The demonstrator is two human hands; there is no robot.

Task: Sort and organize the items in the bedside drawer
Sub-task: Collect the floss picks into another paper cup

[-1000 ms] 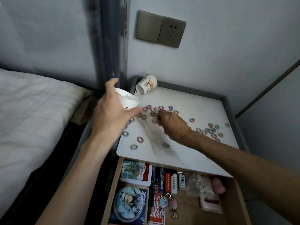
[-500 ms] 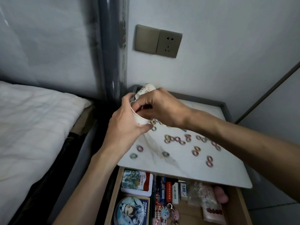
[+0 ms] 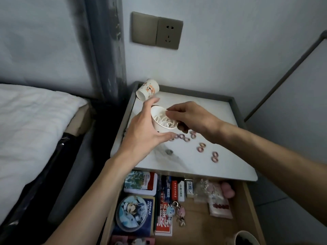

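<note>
There is only one camera. It sits on the person's head and looks forward and down from close by. The table [image 3: 221,156] fills the middle of the frame. The open drawer [image 3: 198,227] is at the bottom, the bed [image 3: 26,121] at the left, and the wall socket [image 3: 156,30] at the top.

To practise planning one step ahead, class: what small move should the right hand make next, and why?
Probably lower the right hand to the nearest pink rings and pinch one. It sits at the rim of the cup the left hand holds, white rings inside, while pink rings lie loose below.
</note>
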